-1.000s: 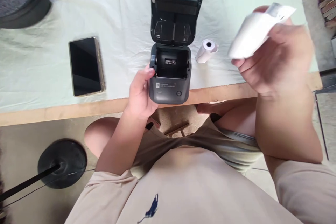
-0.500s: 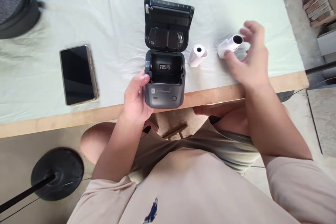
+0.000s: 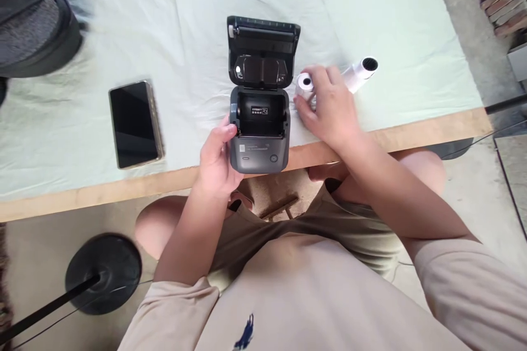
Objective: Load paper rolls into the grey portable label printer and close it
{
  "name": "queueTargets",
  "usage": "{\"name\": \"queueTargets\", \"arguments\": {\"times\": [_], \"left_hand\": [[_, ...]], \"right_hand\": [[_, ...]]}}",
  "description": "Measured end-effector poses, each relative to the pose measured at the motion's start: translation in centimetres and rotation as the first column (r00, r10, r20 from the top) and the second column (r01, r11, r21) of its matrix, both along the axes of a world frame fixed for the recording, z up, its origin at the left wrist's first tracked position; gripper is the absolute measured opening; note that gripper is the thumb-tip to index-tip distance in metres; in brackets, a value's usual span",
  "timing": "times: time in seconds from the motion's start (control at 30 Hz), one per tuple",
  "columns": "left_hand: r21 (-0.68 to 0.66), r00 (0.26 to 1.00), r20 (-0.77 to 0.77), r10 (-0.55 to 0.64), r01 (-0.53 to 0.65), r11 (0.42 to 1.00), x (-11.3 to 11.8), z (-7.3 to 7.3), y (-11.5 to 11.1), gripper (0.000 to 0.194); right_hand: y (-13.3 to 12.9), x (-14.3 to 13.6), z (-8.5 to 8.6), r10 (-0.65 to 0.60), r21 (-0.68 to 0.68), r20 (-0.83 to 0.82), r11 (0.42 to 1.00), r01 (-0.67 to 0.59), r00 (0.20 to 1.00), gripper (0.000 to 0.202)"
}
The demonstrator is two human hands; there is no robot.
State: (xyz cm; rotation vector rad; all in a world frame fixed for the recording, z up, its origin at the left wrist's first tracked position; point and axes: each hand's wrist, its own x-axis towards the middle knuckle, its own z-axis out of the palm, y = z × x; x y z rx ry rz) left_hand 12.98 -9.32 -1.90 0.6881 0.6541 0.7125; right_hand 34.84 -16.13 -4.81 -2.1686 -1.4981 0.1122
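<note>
- Printer: the small printer stands at the table's front edge, lid raised, paper bay exposed with no roll in it. I cannot tell whether its base rests on the table.
- Left hand: grips the printer's left side, thumb on the rim of the bay.
- Right hand: fingers and thumb are closed around the small paper roll, just right of the printer on the cloth.
- Second roll: the wide-core roll sits beyond the right hand, partly hidden by it.
- Current step, as I judge it: securing the small roll while steadying the printer.
- Next move calls for: a firm pinch keeping the paper wound, clearance from the second roll, and a steady left hand.
</note>
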Motion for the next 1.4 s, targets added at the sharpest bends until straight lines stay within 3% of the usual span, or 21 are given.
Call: {"name": "queueTargets", "arguments": {"times": [0.1, 0.17, 0.23, 0.3, 0.43, 0.5, 0.57, 0.63, 0.73, 0.8, 0.9, 1.1, 1.23, 1.3, 1.4], "left_hand": [[-0.006, 1.0, -0.009, -0.026, 0.026, 1.0, 0.0, 0.1, 0.0, 0.016], [-0.013, 0.999, -0.016, -0.032, 0.032, 0.999, 0.1, 0.2, 0.0, 0.017], [-0.018, 0.999, -0.006, -0.031, 0.031, 0.999, 0.2, 0.2, 0.0, 0.018], [-0.014, 1.0, 0.017, -0.026, 0.026, 1.0, 0.3, 0.2, 0.0, 0.017], [-0.012, 0.999, 0.039, -0.021, 0.021, 1.0, 0.4, 0.0, -0.2, 0.015], [-0.006, 0.998, 0.052, -0.025, 0.025, 1.0, 0.3, -0.1, -0.3, 0.015], [0.012, 0.998, 0.053, -0.028, 0.027, 1.0, 0.2, -0.2, -0.3, 0.018], [0.038, 0.999, 0.035, -0.03, 0.028, 0.999, 0.1, -0.2, -0.4, 0.021], [0.066, 0.999, 0.009, -0.041, 0.041, 0.997, 0.0, -0.3, -0.5, 0.025], [0.068, 0.999, 0.01, -0.05, 0.049, 0.996, 0.0, -0.4, -0.5, 0.027], [0.051, 0.999, 0.021, -0.028, 0.026, 0.998, 0.0, -0.4, -0.5, 0.023], [0.015, 0.999, 0.018, -0.039, 0.039, 0.999, -0.5, -0.5, -0.1, 0.035], [0.055, 0.998, -0.009, -0.063, 0.063, 0.997, -0.6, -0.7, -0.2, 0.045], [0.082, 0.998, -0.04, -0.045, 0.048, 0.995, -0.6, -0.7, -0.4, 0.05], [0.12, 0.995, -0.094, 0.011, 0.0, 0.993, -0.3, -0.5, -0.8, 0.052]], "right_hand": [[-0.6, 0.2, 0.4, 0.066, 0.099, -0.028, 0.993, -0.062, 0.997, 0.041], [-0.8, 0.8, 0.0, 0.113, 0.207, -0.129, 0.975, -0.085, 0.985, 0.053], [-0.8, 1.5, -0.4, 0.167, 0.341, -0.255, 0.937, -0.074, 0.952, 0.063], [-0.7, 1.8, -0.1, 0.239, 0.49, -0.305, 0.87, -0.063, 0.922, 0.057], [-1.2, -0.2, 3.2, 0.403, 0.686, -0.171, 0.704, -0.185, 0.899, 0.033], [-1.6, -1.9, 5.2, 0.48, 0.659, -0.116, 0.692, -0.294, 0.87, 0.047], [-1.7, -3.3, 6.4, 0.478, 0.562, 0.051, 0.712, -0.421, 0.877, 0.049], [-1.6, -4.1, 6.5, 0.437, 0.424, 0.173, 0.776, -0.467, 0.883, 0.046], [-1.4, -4.3, 5.8, 0.346, 0.279, 0.231, 0.872, -0.403, 0.909, 0.049], [-1.4, -4.2, 5.5, 0.295, 0.263, 0.261, 0.894, -0.362, 0.919, 0.041], [-1.9, -4.6, 5.4, 0.296, 0.301, 0.302, 0.872, -0.386, 0.906, 0.021], [-2.8, -6.2, 5.7, 0.459, 0.427, 0.323, 0.71, -0.56, 0.828, 0.017], [-2.2, -5.5, 5.9, 0.482, 0.601, 0.184, 0.635, -0.486, 0.857, 0.011], [-1.7, -4.5, 5.7, 0.379, 0.666, 0.09, 0.665, -0.338, 0.921, 0.006], [-0.8, -2.6, 4.8, 0.292, 0.607, -0.117, 0.778, -0.164, 0.949, 0.038]]}}
